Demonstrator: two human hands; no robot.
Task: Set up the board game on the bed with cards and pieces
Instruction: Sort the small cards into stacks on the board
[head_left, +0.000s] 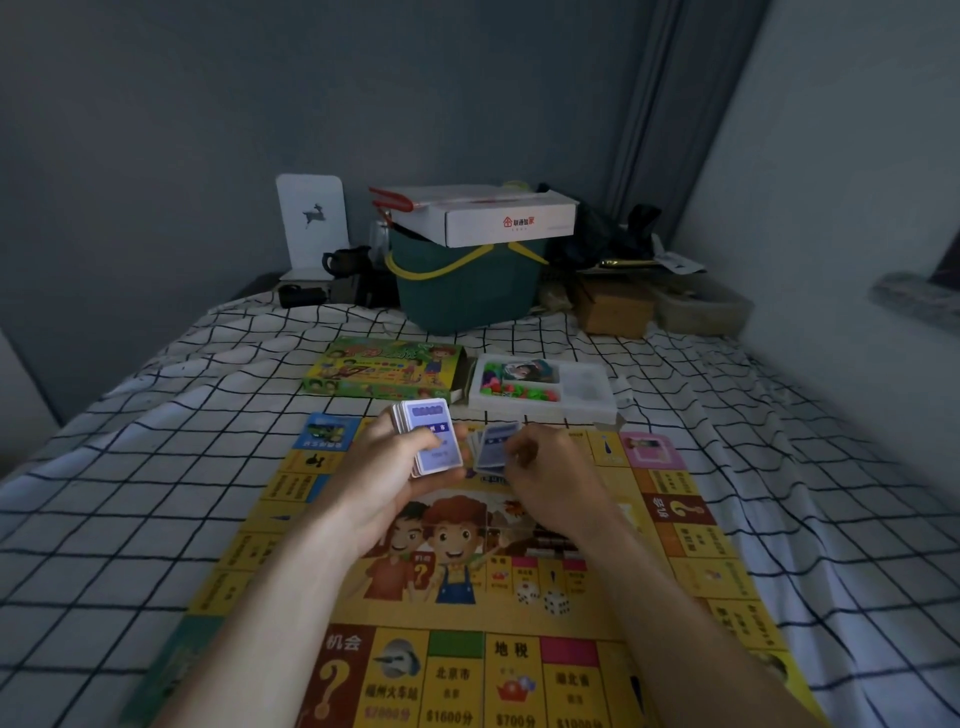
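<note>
Card stack held above the far half of the board, cards being dealt off it.

The thick stack of small blue-faced paper cards (430, 439) sits in the left hand (387, 480), thumb curled across its face and fingers wrapped under its edges; it looks light, slick and liable to fan apart, so it is best gripped by the long edges. Its long axis runs away from the person, tilted slightly left, face up. Just right of the stack, the right hand (545, 478) pinches a few loose blue cards (493, 447) between thumb and curled fingers. Below the stack lies the flat yellow paper game board (675, 571) on the checked white bedsheet (156, 467). Beyond the stack sit the green cardboard game box (382, 369) and the white plastic tray of coloured pieces (587, 395).
</note>
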